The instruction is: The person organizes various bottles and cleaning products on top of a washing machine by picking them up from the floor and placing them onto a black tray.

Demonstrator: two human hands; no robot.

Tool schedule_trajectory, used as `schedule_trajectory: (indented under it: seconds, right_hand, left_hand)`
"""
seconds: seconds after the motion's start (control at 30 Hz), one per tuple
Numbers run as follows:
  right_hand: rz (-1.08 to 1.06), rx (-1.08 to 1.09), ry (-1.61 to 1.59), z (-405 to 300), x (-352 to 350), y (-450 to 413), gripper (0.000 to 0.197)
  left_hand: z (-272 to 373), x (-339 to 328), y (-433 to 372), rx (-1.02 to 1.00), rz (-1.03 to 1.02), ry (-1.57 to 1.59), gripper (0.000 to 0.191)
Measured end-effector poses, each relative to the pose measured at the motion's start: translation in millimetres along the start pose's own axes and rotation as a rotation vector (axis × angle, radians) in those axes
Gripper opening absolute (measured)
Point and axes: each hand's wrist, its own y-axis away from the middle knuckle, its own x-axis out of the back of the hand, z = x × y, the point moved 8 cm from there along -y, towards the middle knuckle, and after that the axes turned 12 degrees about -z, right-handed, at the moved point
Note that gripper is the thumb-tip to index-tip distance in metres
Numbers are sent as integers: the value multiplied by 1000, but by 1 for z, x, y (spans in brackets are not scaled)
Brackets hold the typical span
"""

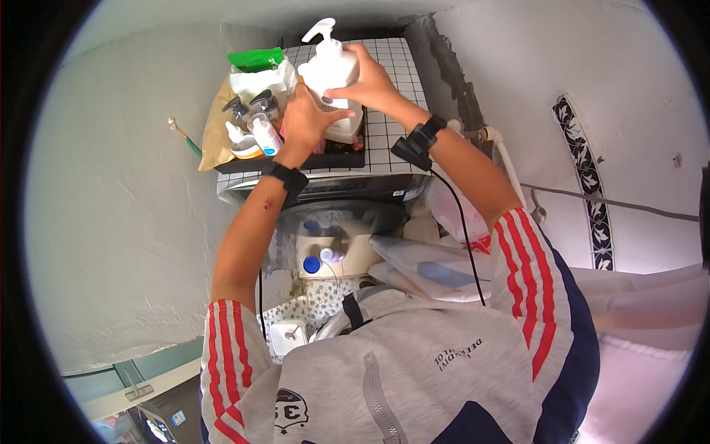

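Observation:
A large white pump bottle (334,69) stands between my two hands, over the right part of a black tray (333,161). My right hand (369,83) grips its right side, with the thumb across the front. On its lower left is my left hand (308,119), thumb pointing right against the bottle. Left of my left hand, the tray holds bottles with black pumps (264,102), a small white bottle (266,135), a white-nozzled bottle (242,141) and a white pack with a green top (256,60). Whether the pump bottle's base touches the tray is unclear.
The tray rests on a grid-patterned cover (388,133) atop a front-loading washing machine (355,188). A tan bag (216,127) lies at the tray's left. White pipe (507,161) runs by the right wall. Below are a blue lid (312,265), a floor drain and a hanging curtain (432,266).

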Motion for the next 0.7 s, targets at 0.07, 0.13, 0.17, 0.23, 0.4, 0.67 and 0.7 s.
schedule_trajectory:
  seconds: [0.07, 0.13, 0.17, 0.23, 0.4, 0.67, 0.7]
  right_hand:
    - [-211, -12, -123, 15, -8, 4, 93]
    - [-225, 16, -218, 26, -8, 6, 92]
    - [-238, 43, -312, 31, -7, 7, 91]
    - [-268, 17, -386, 35, -9, 9, 89]
    - [-305, 92, -417, 27, -19, 6, 88]
    - [-89, 104, -415, 25, -27, 21, 87]
    - [-112, 80, -400, 25, -29, 21, 86]
  left_hand:
    - [-11, -10, 4, 35, -134, 23, 62]
    - [-16, -10, 14, -124, -75, -95, 51]
    - [-13, -10, 21, -286, -16, -211, 41]
    - [-10, -5, 34, -363, 42, -332, 28]
    - [-24, -7, 35, -293, 105, -255, 42]
    - [-24, -20, 42, -280, 189, -163, 62]
    - [-21, -14, 45, -256, 212, -165, 65]
